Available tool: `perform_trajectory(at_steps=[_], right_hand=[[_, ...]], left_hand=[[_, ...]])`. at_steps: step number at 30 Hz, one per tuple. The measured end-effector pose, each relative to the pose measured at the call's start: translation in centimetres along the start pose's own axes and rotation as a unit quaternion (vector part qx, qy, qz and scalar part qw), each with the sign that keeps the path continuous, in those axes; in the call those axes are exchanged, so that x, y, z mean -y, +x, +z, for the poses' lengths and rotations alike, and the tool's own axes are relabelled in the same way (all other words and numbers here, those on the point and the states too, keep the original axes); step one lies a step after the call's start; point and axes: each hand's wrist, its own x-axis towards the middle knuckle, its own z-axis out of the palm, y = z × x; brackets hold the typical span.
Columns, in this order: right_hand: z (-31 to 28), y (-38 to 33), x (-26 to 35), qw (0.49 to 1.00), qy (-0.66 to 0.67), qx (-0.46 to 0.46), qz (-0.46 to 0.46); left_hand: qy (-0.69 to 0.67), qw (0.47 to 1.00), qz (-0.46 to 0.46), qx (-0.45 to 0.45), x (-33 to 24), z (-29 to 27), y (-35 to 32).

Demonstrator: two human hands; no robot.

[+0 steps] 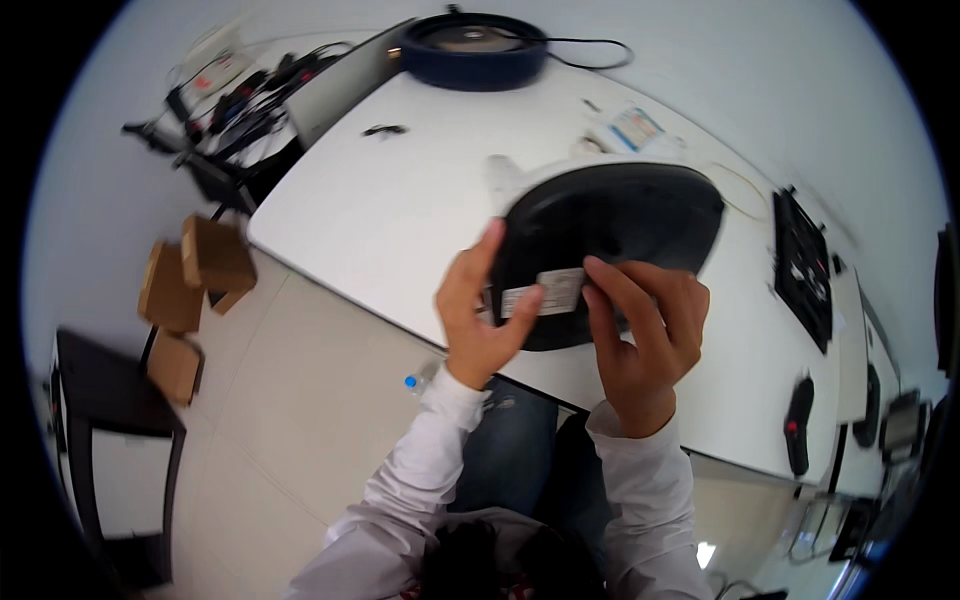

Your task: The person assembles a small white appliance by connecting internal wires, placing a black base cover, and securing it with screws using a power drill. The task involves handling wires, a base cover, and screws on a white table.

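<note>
I hold up a broad black base (620, 205) with a rounded edge, its dark hollow side facing me and a pale rim along the top. My left hand (478, 315) grips its left edge, the thumb lying over a white printed label (558, 292). Against the middle of the base, just right of the label, my right hand (650, 320) has its thumb and forefinger pinched together. Whatever may be between those fingertips is too small to make out. The base is tilted above the near part of the white table (380, 210).
A dark blue round appliance (473, 68) with a black cable stands at the far edge. On the right lie a black tool case (803, 265) and a black electric screwdriver (798, 425). Cardboard boxes (215, 255), a chair (120, 380) and a blue-capped bottle (415, 383) are on the floor.
</note>
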Motion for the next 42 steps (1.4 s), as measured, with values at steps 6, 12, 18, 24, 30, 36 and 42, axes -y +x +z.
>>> perform_trajectory(at_steps=[6,12,18,24,30,36,42], right_hand=[[-11.8,-4.6,-6.1,0.957,-0.134,0.035,0.256],[-26.6,-14.7,-12.1,0.818,-0.386,0.253,0.344],[-31.0,-16.4,-14.0,0.741,-0.393,0.360,0.409],[-35.6,-22.1,-19.2,0.802,-0.280,0.325,0.415],[-32.6,-19.6,-17.9,0.746,-0.365,0.305,0.465],[-28.3,-16.9,-9.4,0.843,-0.063,0.091,0.527],[-17.1,-9.9,1.1,0.738,0.379,0.046,0.557]], left_hand=[[-0.035,0.998,-0.058,-0.015,0.2,0.3,-0.8],[-0.043,0.996,-0.076,0.001,-1.6,1.3,-1.0],[-0.029,0.998,-0.056,-0.011,-0.1,0.0,-1.0],[-0.075,0.995,-0.061,0.014,-1.0,0.1,0.0],[-0.057,0.997,-0.059,0.007,-1.3,0.0,0.0],[-0.051,0.997,-0.058,0.003,-1.5,0.1,0.1],[-0.055,0.997,-0.055,0.005,-1.5,0.4,0.0]])
